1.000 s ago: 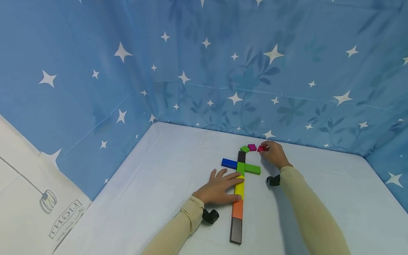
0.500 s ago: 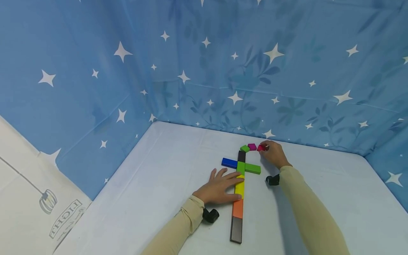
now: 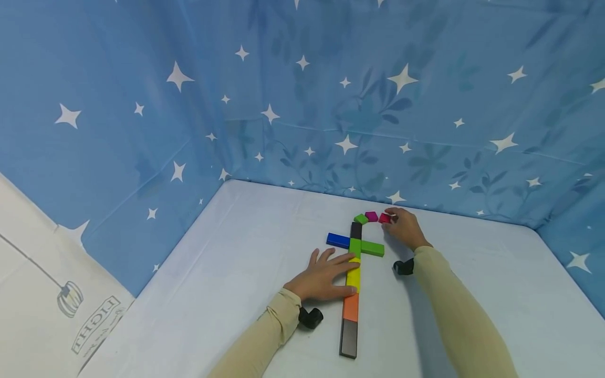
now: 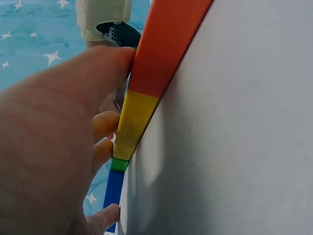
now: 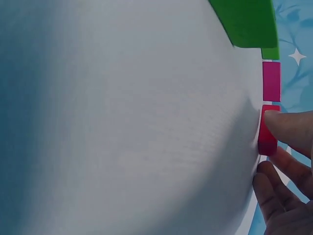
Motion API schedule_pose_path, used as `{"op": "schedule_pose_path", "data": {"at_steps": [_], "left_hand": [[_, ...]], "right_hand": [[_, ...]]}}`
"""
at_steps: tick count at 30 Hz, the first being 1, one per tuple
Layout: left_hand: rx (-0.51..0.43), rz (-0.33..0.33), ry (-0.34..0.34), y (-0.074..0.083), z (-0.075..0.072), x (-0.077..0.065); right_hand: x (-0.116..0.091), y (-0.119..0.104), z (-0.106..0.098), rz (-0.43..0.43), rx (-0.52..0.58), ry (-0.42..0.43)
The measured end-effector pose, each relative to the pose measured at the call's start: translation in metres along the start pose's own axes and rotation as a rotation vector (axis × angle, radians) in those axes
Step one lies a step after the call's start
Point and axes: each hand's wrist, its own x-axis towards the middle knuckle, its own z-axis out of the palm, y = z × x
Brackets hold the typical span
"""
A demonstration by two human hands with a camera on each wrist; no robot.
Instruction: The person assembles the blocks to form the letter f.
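My right hand [image 3: 407, 228] pinches a small red block [image 3: 385, 218] at the far side of the table, with the thumb [image 5: 286, 125] against its face in the right wrist view. Just left of it lie a magenta block [image 3: 371, 216] and a small green block [image 3: 361, 219], bending away from the top of a straight row. My left hand [image 3: 321, 275] lies with fingers spread, thumb and fingertips touching the yellow block [image 3: 353, 275] in that row. Above the yellow come a green block [image 3: 355, 247] and a black block [image 3: 356, 230]; below it, an orange block [image 3: 351, 307].
A dark grey block [image 3: 348, 338] ends the row nearest me. A blue block [image 3: 337, 240] and a longer green block [image 3: 372, 248] branch out sideways. The white table [image 3: 264, 226] meets a blue star-patterned curtain [image 3: 302, 105] behind and at left.
My right hand has shifted the red block very slightly and uncovers more of it. The left hand stays on the yellow block. The whole head view has drifted a little.
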Motion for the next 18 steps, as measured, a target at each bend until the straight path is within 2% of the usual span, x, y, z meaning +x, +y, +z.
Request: {"op": "schedule_pose_path", "data": {"at_steps": [8,14,18], "left_hand": [[-0.077,-0.011,-0.001,-0.005,-0.007,0.001],[-0.153,-0.029,0.005,-0.017,-0.016,-0.002],[-0.234,-0.067,0.033,-0.026,-0.023,-0.005]], "right_hand": [[-0.005,0.009,-0.01,0.043,-0.008,-0.02],[-0.01,0.013,-0.017,0.064,-0.001,-0.043],[-0.013,0.017,-0.021,0.082,-0.003,-0.055]]}}
